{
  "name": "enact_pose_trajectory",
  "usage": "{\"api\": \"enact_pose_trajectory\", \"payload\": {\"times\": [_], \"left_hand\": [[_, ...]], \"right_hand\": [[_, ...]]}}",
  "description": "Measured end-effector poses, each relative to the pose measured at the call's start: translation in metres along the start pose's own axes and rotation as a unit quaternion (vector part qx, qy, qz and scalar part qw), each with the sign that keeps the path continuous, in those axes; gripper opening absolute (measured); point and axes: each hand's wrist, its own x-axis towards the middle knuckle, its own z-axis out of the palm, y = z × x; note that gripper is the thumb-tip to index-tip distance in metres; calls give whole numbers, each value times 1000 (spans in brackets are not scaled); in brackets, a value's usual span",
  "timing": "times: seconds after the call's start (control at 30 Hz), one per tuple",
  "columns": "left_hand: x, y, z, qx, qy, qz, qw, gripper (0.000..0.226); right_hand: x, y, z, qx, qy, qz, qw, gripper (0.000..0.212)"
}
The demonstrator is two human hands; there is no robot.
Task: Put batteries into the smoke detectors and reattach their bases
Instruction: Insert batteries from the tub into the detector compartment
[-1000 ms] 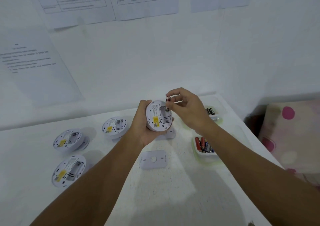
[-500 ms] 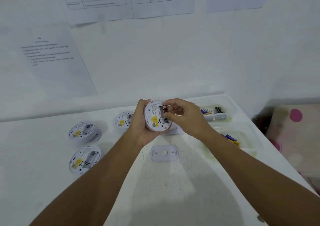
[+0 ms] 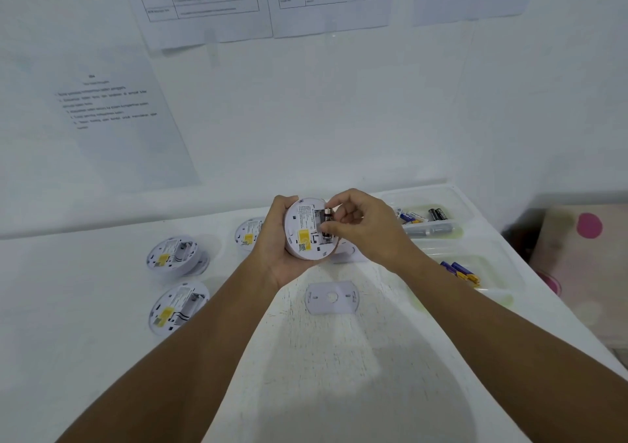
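Upright in left hand (image 3: 277,238), detector (image 3: 306,228); battery (image 3: 328,221) under right hand (image 3: 363,227).

Lighting was flat, cool and bright, overexposed on the surface (image 3: 102,357). Soft arm shadows fell near the camera. Wide-angle bending at edges; wall papers (image 3: 115,116) blurred, unreadable.

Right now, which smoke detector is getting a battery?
The smoke detector held up in the left hand; the right hand presses a battery into it. The others lie on the table.
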Motion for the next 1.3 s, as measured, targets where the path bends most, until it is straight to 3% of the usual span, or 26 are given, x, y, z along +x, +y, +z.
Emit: {"api": "enact_pose_trajectory", "payload": {"times": [0.87, 1.0, 1.3], "left_hand": [[-3, 5, 2, -1, 19, -1, 1000, 32], [-2, 5, 2, 2, 29, 6, 1000, 37], [-3, 9, 8, 12, 39, 35, 999, 33]], "right_hand": [[0, 11, 10, -20, 8, -70, 997, 25], [-1, 17, 11, -89, 27, -134, 987, 27], [-3, 27, 15, -274, 21, -177, 945, 40]]}}
